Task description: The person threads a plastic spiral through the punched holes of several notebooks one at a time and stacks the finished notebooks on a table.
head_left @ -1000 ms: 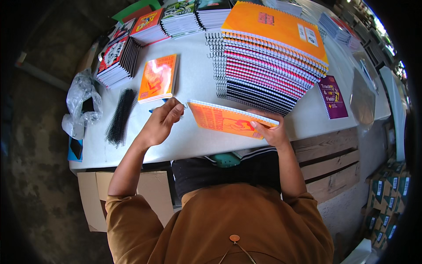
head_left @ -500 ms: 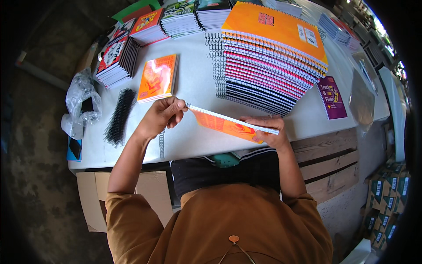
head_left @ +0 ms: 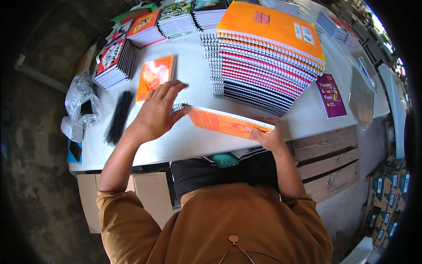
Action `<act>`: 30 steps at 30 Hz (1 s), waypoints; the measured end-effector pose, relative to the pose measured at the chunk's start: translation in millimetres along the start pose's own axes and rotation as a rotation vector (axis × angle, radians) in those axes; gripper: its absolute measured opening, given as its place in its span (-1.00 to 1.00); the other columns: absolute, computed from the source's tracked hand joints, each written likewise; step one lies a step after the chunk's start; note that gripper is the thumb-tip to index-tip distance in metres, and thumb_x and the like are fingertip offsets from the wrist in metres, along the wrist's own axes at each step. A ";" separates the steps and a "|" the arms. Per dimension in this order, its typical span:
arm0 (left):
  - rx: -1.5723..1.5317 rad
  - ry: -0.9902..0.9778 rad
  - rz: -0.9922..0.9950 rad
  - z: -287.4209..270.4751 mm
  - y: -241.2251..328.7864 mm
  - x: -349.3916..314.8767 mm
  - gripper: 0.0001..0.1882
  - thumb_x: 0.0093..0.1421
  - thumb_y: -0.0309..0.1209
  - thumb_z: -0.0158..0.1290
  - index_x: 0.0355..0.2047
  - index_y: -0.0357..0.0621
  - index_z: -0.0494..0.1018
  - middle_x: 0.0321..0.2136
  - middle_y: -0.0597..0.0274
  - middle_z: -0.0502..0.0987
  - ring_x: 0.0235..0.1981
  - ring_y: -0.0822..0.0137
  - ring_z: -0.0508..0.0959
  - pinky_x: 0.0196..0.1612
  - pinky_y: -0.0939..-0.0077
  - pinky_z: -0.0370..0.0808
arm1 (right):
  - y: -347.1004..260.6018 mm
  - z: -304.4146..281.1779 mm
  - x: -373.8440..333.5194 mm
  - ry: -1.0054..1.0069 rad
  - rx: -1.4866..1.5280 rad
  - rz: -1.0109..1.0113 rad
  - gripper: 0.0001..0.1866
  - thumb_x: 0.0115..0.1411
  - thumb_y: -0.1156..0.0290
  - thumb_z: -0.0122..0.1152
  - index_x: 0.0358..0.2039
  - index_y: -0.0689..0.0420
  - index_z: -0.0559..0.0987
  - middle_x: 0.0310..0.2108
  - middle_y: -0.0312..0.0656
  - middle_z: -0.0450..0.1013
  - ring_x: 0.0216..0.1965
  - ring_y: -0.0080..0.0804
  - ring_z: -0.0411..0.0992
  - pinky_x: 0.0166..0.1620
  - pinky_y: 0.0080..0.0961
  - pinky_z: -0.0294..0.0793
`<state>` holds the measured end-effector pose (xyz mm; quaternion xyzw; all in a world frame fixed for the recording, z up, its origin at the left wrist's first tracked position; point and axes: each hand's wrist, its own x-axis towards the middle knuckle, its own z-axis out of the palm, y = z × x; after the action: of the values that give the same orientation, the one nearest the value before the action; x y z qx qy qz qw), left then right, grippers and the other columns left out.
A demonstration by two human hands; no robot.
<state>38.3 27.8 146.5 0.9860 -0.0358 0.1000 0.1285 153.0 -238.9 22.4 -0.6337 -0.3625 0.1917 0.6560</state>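
My right hand point(head_left: 269, 135) grips the far right end of an orange notebook point(head_left: 220, 122), thumb on the cover and fingers behind. The notebook is tilted, its white punched edge upward. A dark wire coil point(head_left: 178, 107) sticks out past its left corner. Beside that coil, my left hand point(head_left: 154, 112) is open with fingers spread and raised; its thumb tip comes close to the corner, and I cannot tell whether it touches. Behind my left hand, a small stack of orange notebooks point(head_left: 154, 75) lies on the table, partly covered by my fingers.
A tall stack of spiral notebooks point(head_left: 268, 26) rises on the white table point(head_left: 193, 66). Loose black coils point(head_left: 119, 116) and a crumpled plastic bag point(head_left: 81, 103) lie left, a purple notebook point(head_left: 331, 96) right. Bound stacks point(head_left: 115, 61) line the back. A wooden pallet point(head_left: 327, 156) stands below.
My left hand has let go of the coil at the notebook's corner and spread its fingers upward. The coil end now pokes out leftward. My right hand still holds the notebook, turned slightly.
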 end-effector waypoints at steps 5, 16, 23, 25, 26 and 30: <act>0.129 -0.101 -0.013 -12.3 10.7 4.1 -0.76 -0.08 -0.42 0.18 -0.40 -0.18 0.39 -0.40 0.19 0.45 -0.29 0.15 0.46 -0.16 0.33 0.36 | -0.4 5.7 -1.6 -0.004 0.002 0.105 -0.73 0.07 0.60 0.12 -0.17 0.23 0.54 -0.36 -0.17 0.53 -0.40 -0.52 0.47 -0.31 -0.61 0.45; 0.433 0.498 0.010 69.4 -13.1 -20.9 0.11 -0.14 0.30 -0.01 0.18 -0.35 -0.04 0.19 -0.35 -0.10 0.21 -0.34 -0.13 0.15 -0.29 -0.27 | -5.2 25.9 -4.1 0.022 -0.264 -0.365 -0.50 -0.17 0.76 0.00 -0.12 0.22 0.51 -0.19 -0.06 0.49 -0.21 -0.25 0.50 -0.14 -0.50 0.48; 0.580 0.882 0.212 87.0 -51.8 -25.0 0.23 -0.08 0.49 -0.40 0.18 -0.52 -0.22 0.20 -0.44 -0.33 0.24 -0.29 -0.40 0.15 -0.26 -0.49 | 0.9 41.7 -10.2 0.050 -0.292 -0.432 -0.57 -0.10 0.71 0.08 -0.14 0.21 0.52 -0.18 -0.06 0.48 -0.20 -0.22 0.49 -0.14 -0.48 0.48; 0.336 0.784 0.059 108.3 -44.2 -27.8 0.07 0.07 0.28 -0.29 0.18 -0.52 -0.30 0.20 -0.41 -0.30 0.24 -0.28 -0.31 0.19 -0.17 -0.41 | -3.1 46.6 -7.9 0.036 -0.279 -0.534 -0.55 -0.13 0.70 0.10 -0.13 0.22 0.51 -0.18 -0.07 0.48 -0.19 -0.21 0.49 -0.12 -0.46 0.46; 0.259 0.623 0.063 116.1 -29.5 -34.2 0.04 0.12 0.21 -0.25 0.18 -0.55 -0.33 0.19 -0.46 -0.28 0.24 -0.29 -0.25 0.19 -0.17 -0.37 | 2.7 44.1 -11.1 0.062 -0.322 -0.478 -0.55 -0.13 0.66 0.14 -0.12 0.24 0.51 -0.18 -0.06 0.48 -0.18 -0.20 0.48 -0.10 -0.44 0.45; 0.341 0.618 0.526 140.2 -19.1 -72.0 0.07 -0.03 0.32 -0.16 0.14 -0.47 -0.02 0.07 -0.27 0.18 0.13 -0.37 0.08 0.09 -0.35 -0.04 | -7.7 37.3 -8.1 0.027 -0.319 -0.573 -0.57 -0.10 0.57 0.23 -0.12 0.23 0.51 -0.19 -0.06 0.48 -0.20 -0.20 0.49 -0.11 -0.44 0.46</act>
<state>-3.8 12.9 -5.8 0.8741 -0.2286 0.4241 -0.0611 119.2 -219.8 25.5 -0.6032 -0.5428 -0.0684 0.5804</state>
